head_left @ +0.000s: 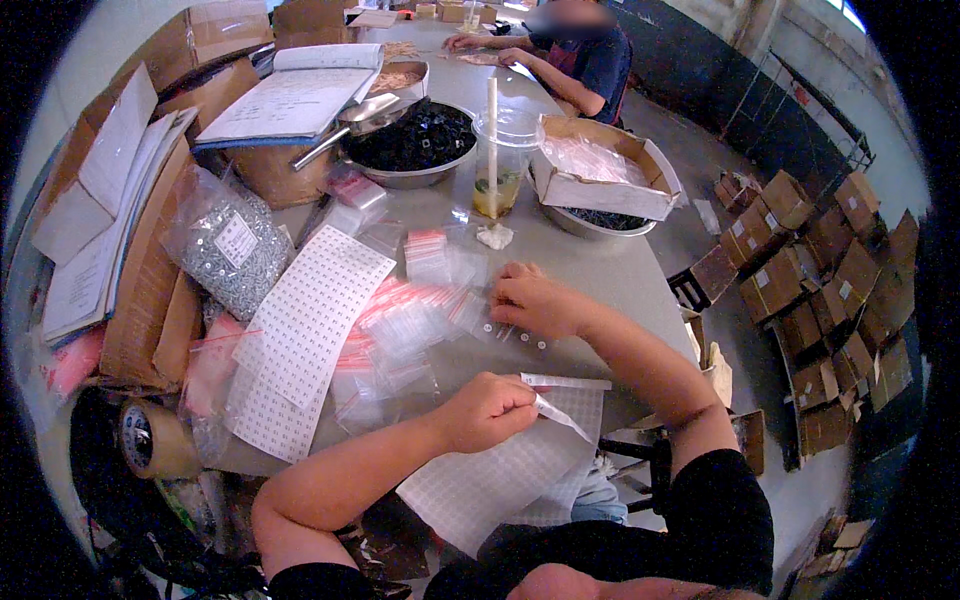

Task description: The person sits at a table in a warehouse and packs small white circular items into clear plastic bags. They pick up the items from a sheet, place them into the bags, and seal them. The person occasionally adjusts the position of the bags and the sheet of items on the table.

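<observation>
My left hand is closed on a sheet of label paper, pinching it near its folded upper edge. The sheet hangs over the table's near edge toward my lap. My right hand is on the table with its fingers curled down, at the right end of a spread of small clear zip bags with red strips. What lies under its fingertips is hidden. Beside it are several small pale round pieces, which look like washers. Left of the bags lies a white sheet of small printed labels.
A bag of metal hardware, a tape roll and cardboard boxes stand left. Behind are a bowl of black parts with a metal scoop, a drink cup and an open box. A co-worker sits at the far end.
</observation>
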Tool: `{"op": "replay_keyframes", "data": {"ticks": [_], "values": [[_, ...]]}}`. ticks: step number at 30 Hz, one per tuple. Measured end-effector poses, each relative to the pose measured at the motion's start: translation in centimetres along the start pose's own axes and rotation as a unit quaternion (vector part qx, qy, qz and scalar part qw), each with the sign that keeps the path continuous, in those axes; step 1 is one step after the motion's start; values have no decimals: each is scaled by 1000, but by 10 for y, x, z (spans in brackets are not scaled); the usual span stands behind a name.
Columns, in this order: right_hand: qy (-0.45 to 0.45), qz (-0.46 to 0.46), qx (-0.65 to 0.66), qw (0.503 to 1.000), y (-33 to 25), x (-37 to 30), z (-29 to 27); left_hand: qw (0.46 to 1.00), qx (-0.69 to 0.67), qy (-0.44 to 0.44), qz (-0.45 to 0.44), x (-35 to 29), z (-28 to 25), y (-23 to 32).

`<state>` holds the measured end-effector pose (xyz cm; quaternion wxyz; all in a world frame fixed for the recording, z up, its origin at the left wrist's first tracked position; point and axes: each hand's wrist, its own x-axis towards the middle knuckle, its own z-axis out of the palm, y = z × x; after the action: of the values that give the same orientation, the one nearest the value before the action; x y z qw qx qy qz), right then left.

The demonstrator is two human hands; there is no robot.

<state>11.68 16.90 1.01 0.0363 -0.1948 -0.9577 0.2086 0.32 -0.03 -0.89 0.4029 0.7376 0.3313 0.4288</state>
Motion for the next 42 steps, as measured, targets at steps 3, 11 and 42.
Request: {"op": "replay_keyframes", "data": {"ticks": [3, 11, 42], "values": [[-2, 27, -31, 999, -1, 10, 9, 1000, 4, 3, 6, 0, -1, 1], [147, 216, -66, 963, 9, -23, 3, 1000, 1, -9, 9, 1, -1, 0], [420, 115, 11, 900, 36, -6, -98, 997, -44, 16, -64, -4, 1, -4]]}}
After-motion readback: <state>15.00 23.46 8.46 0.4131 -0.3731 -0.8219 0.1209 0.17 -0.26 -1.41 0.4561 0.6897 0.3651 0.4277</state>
